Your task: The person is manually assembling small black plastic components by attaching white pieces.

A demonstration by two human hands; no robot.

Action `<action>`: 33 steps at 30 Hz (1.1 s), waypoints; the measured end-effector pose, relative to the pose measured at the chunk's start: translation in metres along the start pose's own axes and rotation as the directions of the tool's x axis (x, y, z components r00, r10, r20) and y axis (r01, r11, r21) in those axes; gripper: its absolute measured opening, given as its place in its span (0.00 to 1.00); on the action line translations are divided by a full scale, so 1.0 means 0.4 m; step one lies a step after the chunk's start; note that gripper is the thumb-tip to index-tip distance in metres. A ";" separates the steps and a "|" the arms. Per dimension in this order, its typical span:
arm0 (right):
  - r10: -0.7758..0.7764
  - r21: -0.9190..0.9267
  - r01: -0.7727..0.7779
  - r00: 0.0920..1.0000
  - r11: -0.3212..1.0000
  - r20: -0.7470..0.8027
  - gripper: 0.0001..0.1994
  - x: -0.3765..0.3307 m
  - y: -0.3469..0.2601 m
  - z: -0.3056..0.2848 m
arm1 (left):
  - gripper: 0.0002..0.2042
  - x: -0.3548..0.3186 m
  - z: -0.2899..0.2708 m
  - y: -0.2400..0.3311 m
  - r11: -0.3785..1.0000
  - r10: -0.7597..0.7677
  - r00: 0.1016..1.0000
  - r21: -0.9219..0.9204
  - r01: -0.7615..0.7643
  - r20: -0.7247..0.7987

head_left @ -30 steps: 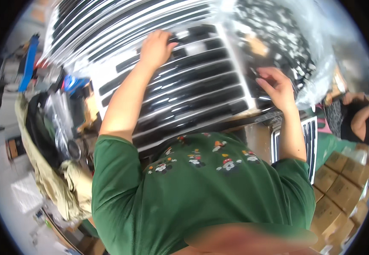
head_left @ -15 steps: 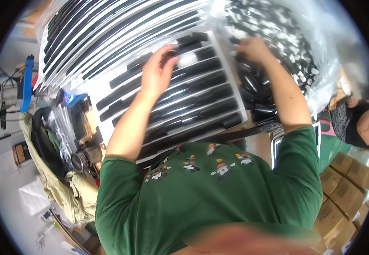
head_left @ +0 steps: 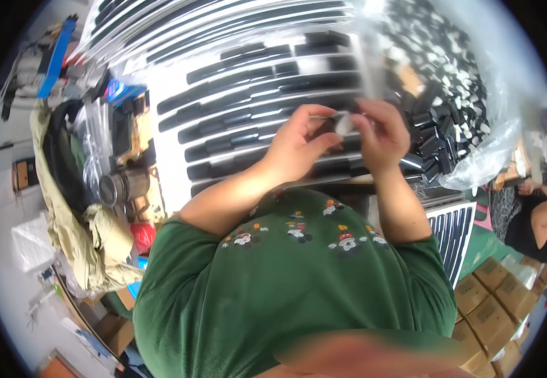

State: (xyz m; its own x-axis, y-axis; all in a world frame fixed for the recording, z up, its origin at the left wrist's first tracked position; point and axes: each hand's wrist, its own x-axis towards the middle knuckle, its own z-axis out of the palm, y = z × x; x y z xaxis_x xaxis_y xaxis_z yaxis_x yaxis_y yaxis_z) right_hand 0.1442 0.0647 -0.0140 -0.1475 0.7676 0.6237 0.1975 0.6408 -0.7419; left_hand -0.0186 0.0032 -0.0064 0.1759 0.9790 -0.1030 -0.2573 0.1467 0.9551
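Observation:
My two hands are close together above a white tray (head_left: 171, 179) lined with rows of glossy black tube-like pieces (head_left: 223, 120). Between the fingertips is a small white-ended piece (head_left: 344, 124), pinched by my right hand (head_left: 385, 138). My left hand (head_left: 298, 143) curls its thumb and forefinger beside that piece, and whatever it grips is dark and hard to make out. To the right of the tray, a clear plastic bag (head_left: 506, 148) holds a heap of short black pieces with white ends (head_left: 434, 120).
More white trays of black strips (head_left: 248, 28) are stacked at the far side. Left of the tray stand a round metal-and-glass jar (head_left: 122, 188) and a draped khaki jacket (head_left: 65, 208). Cardboard boxes (head_left: 490, 302) lie at lower right, and another person (head_left: 531, 220) sits at the right edge.
My right hand has come out of the bag's heap and moved toward me, with a white-ended piece in it. My left hand has moved right and nearer, meeting it. The view has shifted.

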 end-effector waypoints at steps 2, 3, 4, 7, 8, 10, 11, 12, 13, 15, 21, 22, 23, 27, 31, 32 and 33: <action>0.084 0.244 -0.055 0.991 0.968 -0.109 0.13 0.002 -0.013 0.010 | 0.18 -0.023 0.004 -0.002 0.999 0.000 1.000 -0.040 0.000 -0.020; 0.106 0.301 -0.072 0.989 0.951 -0.100 0.13 -0.004 -0.020 0.015 | 0.18 -0.036 0.010 0.001 1.000 -0.003 0.999 -0.017 0.002 -0.039; 0.125 0.363 -0.087 0.988 0.928 -0.085 0.13 -0.006 -0.024 0.021 | 0.18 -0.044 0.015 0.009 1.000 -0.001 0.998 0.009 0.001 -0.064; -0.092 0.065 0.083 0.985 0.994 0.147 0.11 -0.035 -0.065 0.032 | 0.18 -0.059 0.017 0.018 0.994 0.068 0.994 -0.079 -0.075 -0.080; -0.085 0.142 0.059 0.978 0.988 0.190 0.15 -0.039 -0.064 0.032 | 0.18 -0.067 0.011 0.022 0.992 0.077 0.995 -0.091 -0.083 -0.070; -0.121 0.175 0.065 0.935 0.982 0.333 0.23 -0.025 -0.099 0.032 | 0.18 -0.083 -0.011 0.016 0.996 0.070 0.995 -0.052 -0.074 -0.076; -0.127 0.188 0.065 0.931 0.980 0.343 0.23 -0.029 -0.117 0.042 | 0.17 -0.087 -0.018 0.012 0.988 0.023 0.994 -0.151 -0.039 -0.106; -0.051 0.134 -0.001 0.921 0.991 0.386 0.28 -0.035 -0.138 0.059 | 0.17 -0.094 -0.024 0.008 0.968 -0.026 0.991 -0.250 -0.008 -0.131; 0.027 0.071 -0.063 0.905 0.996 0.424 0.33 -0.040 -0.154 0.074 | 0.17 -0.103 -0.030 0.005 0.955 -0.054 0.988 -0.297 0.010 -0.142; 0.142 -0.031 -0.143 0.880 0.989 0.453 0.34 -0.059 -0.161 0.103 | 0.17 -0.115 -0.042 -0.019 0.951 -0.060 0.979 -0.310 -0.004 -0.194; 0.010 -0.101 0.052 0.846 0.994 0.533 0.35 -0.060 -0.162 0.144 | 0.15 -0.161 -0.063 -0.030 0.941 -0.051 0.955 -0.334 -0.051 -0.291; -0.094 -0.064 0.155 0.829 0.986 0.551 0.35 -0.052 -0.164 0.143 | 0.15 -0.180 -0.071 -0.025 0.941 -0.078 0.946 -0.338 -0.035 -0.316; -0.108 -0.048 0.175 0.777 0.983 0.620 0.36 -0.042 -0.168 0.153 | 0.14 -0.197 -0.093 -0.023 0.942 -0.101 0.933 -0.336 -0.023 -0.346; -0.011 -0.129 0.094 0.845 0.987 0.535 0.43 0.021 -0.113 0.056 | 0.13 -0.363 -0.331 0.020 0.974 0.042 0.867 0.215 0.076 -0.497; 0.254 -0.501 -0.097 0.933 0.860 0.255 0.29 0.084 0.036 -0.147 | 0.10 -0.501 -0.416 0.093 0.668 -0.062 0.751 0.531 0.521 -0.658; 0.302 -0.429 -0.184 0.926 0.885 0.227 0.25 0.103 0.088 -0.196 | 0.08 -0.517 -0.408 0.109 0.492 -0.115 0.629 0.506 0.708 -0.768; 0.390 -0.479 -0.251 0.895 0.841 0.217 0.23 0.130 0.106 -0.223 | 0.08 -0.549 -0.439 0.070 0.534 0.001 0.717 0.607 0.588 -0.697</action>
State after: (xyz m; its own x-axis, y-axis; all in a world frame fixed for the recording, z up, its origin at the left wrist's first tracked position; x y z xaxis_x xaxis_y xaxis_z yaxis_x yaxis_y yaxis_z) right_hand 0.2311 0.1306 0.0090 -0.2651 0.9399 0.2153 0.6670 0.3401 -0.6630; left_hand -0.2312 -0.1829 -0.0058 -0.5361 0.8010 -0.2663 0.5425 0.5687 0.6183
